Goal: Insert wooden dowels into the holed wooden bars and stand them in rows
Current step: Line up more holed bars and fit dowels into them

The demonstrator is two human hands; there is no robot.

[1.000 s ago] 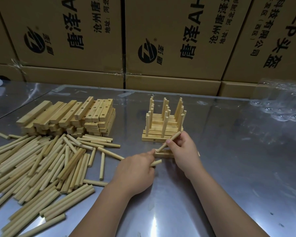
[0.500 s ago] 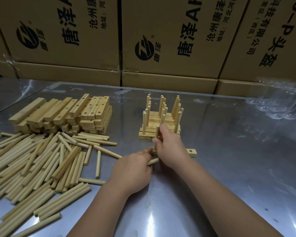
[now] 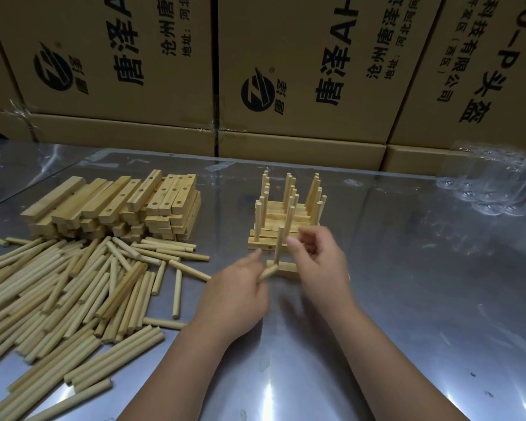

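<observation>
Standing beyond the near bar (image 3: pixel 281 268): doweled rows (image 3: pixel 289 208); loose dowels (image 3: pixel 73 293) leftward.

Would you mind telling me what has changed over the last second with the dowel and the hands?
The right hand swung its tilted dowel upright and pushed it into the left end of the bar; it now stands there, and the hand, blurred, seems to have let go. The left hand still holds a spare dowel. The finished rows, loose dowels and stacked bars stayed put.

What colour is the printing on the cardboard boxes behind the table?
Black, on plain brown cardboard boxes; the head view shows it clearly.
</observation>
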